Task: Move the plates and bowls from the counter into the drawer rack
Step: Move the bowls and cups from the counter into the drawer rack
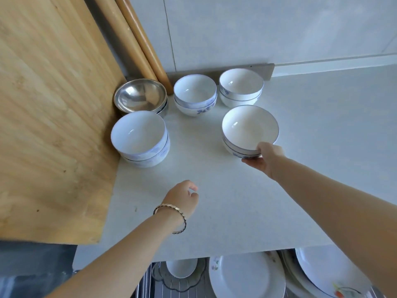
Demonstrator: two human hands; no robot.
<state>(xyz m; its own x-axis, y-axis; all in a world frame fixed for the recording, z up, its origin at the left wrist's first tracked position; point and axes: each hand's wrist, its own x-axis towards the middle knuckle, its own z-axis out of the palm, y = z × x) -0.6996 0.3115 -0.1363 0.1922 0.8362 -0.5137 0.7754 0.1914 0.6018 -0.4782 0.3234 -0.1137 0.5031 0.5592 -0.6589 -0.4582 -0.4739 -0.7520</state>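
Several short stacks of bowls stand on the white counter (214,190). My right hand (265,159) grips the near side of the white blue-rimmed bowl stack (247,127), thumb at the rim and fingers under the base. My left hand (182,197), with a bracelet on the wrist, hovers over bare counter with loosely curled fingers and holds nothing. Other stacks: white bowls at left (139,136), steel bowls (139,96), blue-flowered bowls (194,91) and white bowls at the back (240,84). Below the counter edge, the drawer rack (148,282) holds plates (247,278) and a small bowl (181,268).
A large wooden cutting board (53,125) leans along the left side. Two wooden rolling pins (133,39) stand in the back corner against the tiled wall. More plates (326,274) sit at the drawer's right.
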